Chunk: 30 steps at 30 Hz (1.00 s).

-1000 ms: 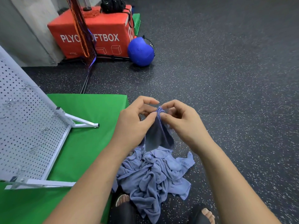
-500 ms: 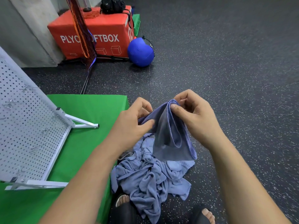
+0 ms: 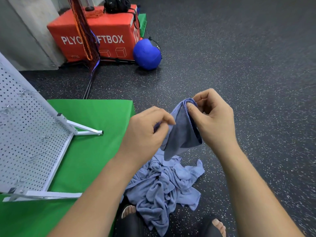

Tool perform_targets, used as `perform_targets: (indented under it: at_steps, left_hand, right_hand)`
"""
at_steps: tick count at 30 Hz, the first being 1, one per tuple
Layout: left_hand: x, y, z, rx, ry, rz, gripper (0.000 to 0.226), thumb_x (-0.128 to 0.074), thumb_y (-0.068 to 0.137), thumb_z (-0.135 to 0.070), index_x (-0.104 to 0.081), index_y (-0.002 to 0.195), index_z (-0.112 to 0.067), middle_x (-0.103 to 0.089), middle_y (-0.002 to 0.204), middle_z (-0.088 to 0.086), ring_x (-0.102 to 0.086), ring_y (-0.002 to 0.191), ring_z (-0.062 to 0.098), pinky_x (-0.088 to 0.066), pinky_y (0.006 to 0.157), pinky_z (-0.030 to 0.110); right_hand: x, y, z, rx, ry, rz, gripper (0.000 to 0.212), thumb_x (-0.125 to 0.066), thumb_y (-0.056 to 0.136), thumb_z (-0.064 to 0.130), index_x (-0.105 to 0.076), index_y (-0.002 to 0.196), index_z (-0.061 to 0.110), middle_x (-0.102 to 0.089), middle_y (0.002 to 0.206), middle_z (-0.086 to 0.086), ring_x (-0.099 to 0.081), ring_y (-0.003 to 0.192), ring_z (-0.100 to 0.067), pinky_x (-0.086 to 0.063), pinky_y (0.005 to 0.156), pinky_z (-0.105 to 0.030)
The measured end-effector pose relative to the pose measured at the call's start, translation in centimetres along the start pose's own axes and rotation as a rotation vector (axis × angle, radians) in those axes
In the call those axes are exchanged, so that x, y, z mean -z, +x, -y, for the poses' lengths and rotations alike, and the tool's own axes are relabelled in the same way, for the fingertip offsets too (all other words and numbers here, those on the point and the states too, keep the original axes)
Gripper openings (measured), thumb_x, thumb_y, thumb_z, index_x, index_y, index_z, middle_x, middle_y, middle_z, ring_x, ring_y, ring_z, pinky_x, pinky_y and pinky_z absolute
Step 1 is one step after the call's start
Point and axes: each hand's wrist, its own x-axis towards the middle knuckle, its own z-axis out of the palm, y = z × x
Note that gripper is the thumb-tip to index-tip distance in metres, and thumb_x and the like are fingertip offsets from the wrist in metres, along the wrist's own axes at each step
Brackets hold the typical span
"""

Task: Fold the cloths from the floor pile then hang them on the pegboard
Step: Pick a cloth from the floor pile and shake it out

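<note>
Barely begun. No cloth on the white metal pegboard at left. Plenty left in the crumpled blue-grey cloth pile on the near dark speckled floor. Above it, one small blue cloth, half folded, pinched in left hand and right hand grip.

I see the cloth held up between my left grip and right grip, above the pile on the floor. The pile lies just right of the mat, with my feet at its near edge. The pegboard stands tilted on the mat, left of both grips. Far behind, the box sits by the wall, with the ball just beside its right end.
</note>
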Motion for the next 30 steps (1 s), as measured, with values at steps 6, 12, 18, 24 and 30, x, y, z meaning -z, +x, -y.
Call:
perform_targets:
  at_steps: [6, 12, 18, 24, 30]
  left_hand:
    - [-1.9, -0.4, -1.3, 0.157, 0.082, -0.042, 0.032, -0.077, 0.083, -0.055, -0.064, 0.082, -0.025, -0.059, 0.081, -0.011, -0.057, 0.077, 0.007, -0.044, 0.071, 0.024]
    - [-1.4, -0.1, 0.2, 0.216, 0.144, -0.044, 0.014, -0.073, 0.085, -0.028, -0.061, 0.079, -0.022, -0.059, 0.077, -0.007, -0.056, 0.073, 0.016, -0.049, 0.072, 0.044]
    - [1.1, 0.6, 2.6, 0.187, 0.136, 0.019, 0.015, -0.080, 0.085, -0.037, -0.072, 0.081, -0.024, -0.071, 0.078, -0.009, -0.067, 0.077, 0.010, -0.053, 0.077, 0.040]
    - [2.8, 0.9, 4.0, 0.276, -0.033, 0.004, 0.016, -0.090, 0.085, -0.027, -0.077, 0.079, -0.019, -0.075, 0.073, -0.004, -0.063, 0.066, 0.003, -0.053, 0.070, 0.031]
    - [3.1, 1.1, 4.0, 0.278, -0.353, -0.030, 0.014, -0.079, 0.095, -0.006, -0.079, 0.096, -0.021, -0.079, 0.089, 0.000, -0.065, 0.082, 0.010, -0.052, 0.081, 0.033]
  right_hand:
    - [-0.9, -0.6, 0.6, 0.010, -0.005, 0.035, 0.017, -0.081, 0.090, 0.019, -0.065, 0.084, 0.022, -0.067, 0.073, 0.008, -0.055, 0.064, -0.002, -0.047, 0.065, -0.021]
    - [-0.7, -0.4, 0.2, 0.016, 0.026, 0.068, 0.017, -0.080, 0.091, 0.019, -0.064, 0.086, 0.024, -0.066, 0.075, 0.005, -0.058, 0.068, -0.017, -0.050, 0.067, -0.031]
    - [-0.2, -0.2, 0.0, 0.001, 0.006, 0.102, 0.013, -0.079, 0.094, 0.019, -0.067, 0.092, 0.023, -0.067, 0.080, 0.003, -0.057, 0.070, -0.012, -0.043, 0.065, -0.020]
    - [0.3, 0.2, -0.2, -0.007, 0.030, 0.134, 0.012, -0.073, 0.100, 0.016, -0.063, 0.096, 0.021, -0.064, 0.085, 0.008, -0.054, 0.072, -0.003, -0.040, 0.067, -0.013]
    - [0.7, 0.5, -0.8, -0.014, 0.056, 0.175, 0.011, -0.067, 0.103, 0.013, -0.059, 0.100, 0.019, -0.057, 0.081, 0.019, -0.050, 0.073, -0.003, -0.040, 0.070, -0.015]
